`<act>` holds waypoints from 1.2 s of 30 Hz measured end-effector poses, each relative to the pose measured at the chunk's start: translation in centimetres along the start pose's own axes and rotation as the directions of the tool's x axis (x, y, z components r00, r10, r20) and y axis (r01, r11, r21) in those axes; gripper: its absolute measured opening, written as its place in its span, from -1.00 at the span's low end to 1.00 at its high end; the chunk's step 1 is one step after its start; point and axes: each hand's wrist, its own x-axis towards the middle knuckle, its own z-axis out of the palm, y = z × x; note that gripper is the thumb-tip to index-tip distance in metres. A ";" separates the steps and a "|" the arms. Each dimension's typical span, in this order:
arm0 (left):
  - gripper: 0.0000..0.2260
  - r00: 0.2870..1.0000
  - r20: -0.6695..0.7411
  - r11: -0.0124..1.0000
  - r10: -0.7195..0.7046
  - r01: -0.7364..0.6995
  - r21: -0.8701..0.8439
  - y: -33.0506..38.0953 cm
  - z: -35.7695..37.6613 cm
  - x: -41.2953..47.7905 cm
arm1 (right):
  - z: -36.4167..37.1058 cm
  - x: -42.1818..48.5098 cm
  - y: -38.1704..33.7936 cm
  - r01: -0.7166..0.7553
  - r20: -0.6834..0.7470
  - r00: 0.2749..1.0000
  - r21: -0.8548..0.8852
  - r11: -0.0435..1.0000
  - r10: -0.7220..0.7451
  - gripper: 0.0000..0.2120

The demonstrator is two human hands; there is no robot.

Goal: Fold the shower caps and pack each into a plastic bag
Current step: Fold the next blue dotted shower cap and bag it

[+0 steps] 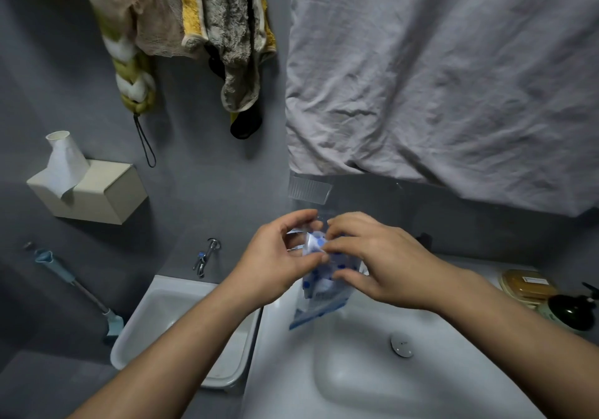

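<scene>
Hiding shower cap (319,277) top: right hand (379,256)

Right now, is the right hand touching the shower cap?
Touching. The head view shows the right hand pinching the blue-dotted shower cap at the mouth of the plastic bag, with no gap between them.

Grey wall (201,172), white sink (356,370), hanging towels (227,30), wall tissue box (94,192), dim light

Left hand (275,263) and right hand (379,263) meet over the sink (356,383), bag (321,303) between them. Tub (168,308) left of the sink — tap (203,258) behind it — bottle (572,313) at far right.
</scene>
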 end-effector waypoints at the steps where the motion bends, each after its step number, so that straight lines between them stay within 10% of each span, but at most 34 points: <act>1: -0.43 1.000 0.012 1.000 -0.003 0.003 0.008 0.1 0.0 -0.1 | 0.1 0.1 0.1 -0.002 0.015 1.000 -0.013 1.000 0.002 -0.76; 11: -0.45 0.999 0.039 0.989 0.030 -0.035 0.147 -0.3 0.2 -0.4 | 2.5 -0.1 -1.2 -0.001 0.061 0.998 0.039 0.999 -0.001 -0.78; 16: -0.56 0.997 -0.072 1.000 0.020 -0.019 0.016 -1.4 -1.1 -0.1 | 2.2 -0.9 0.3 -0.132 -0.456 0.835 0.375 0.917 0.307 -0.63; 21: -0.59 0.999 -0.054 0.996 0.004 -0.009 -0.093 -1.3 -1.5 0.2 | 2.8 -0.8 1.1 -0.221 -0.041 0.793 0.910 0.350 0.608 -0.63; 29: -0.49 0.999 -0.045 0.977 -0.009 -0.001 -0.214 -0.5 -1.3 0.8 | 2.8 -0.8 1.0 -0.193 0.010 0.859 0.933 0.304 0.512 -0.67; 36: -0.56 0.995 -0.018 0.945 -0.097 0.087 -0.315 -0.6 -1.5 1.0 | 2.7 0.4 0.7 -0.195 -0.044 0.728 0.944 0.268 0.684 -0.87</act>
